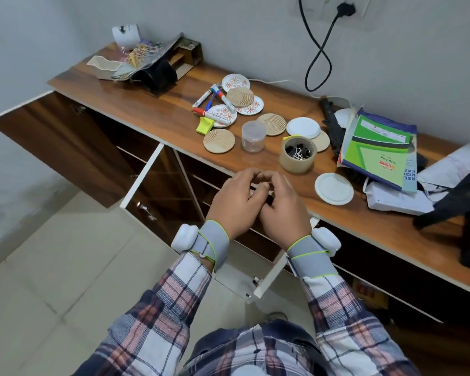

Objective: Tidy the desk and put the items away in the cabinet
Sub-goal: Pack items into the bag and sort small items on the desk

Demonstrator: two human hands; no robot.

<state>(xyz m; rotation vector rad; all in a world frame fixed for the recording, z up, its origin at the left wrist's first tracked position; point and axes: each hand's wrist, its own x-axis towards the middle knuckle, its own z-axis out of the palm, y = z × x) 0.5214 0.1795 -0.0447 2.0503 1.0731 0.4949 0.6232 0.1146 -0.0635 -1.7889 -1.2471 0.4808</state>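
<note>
My left hand [234, 202] and my right hand [282, 207] meet over the front edge of the wooden desk [158, 109], fingers curled and fingertips touching each other. No object shows between them. Beyond them stand a tape roll filled with binder clips [298, 156] and a clear plastic jar [253, 136]. Round wooden coasters [219, 141], floral white plates [235, 82], markers [217, 115] and yellow sticky notes [204, 125] lie scattered behind. White lids [334, 188] lie to the right, beside green books [377, 147]. Below the desk the cabinet doors [144, 177] stand open.
A pile of papers, a white tray and a black holder [147, 63] fills the far left corner. A black bag [467, 213] and loose papers sit at the right end. A black cable [318, 58] hangs from a wall socket. An open door [269, 278] juts out under my right wrist.
</note>
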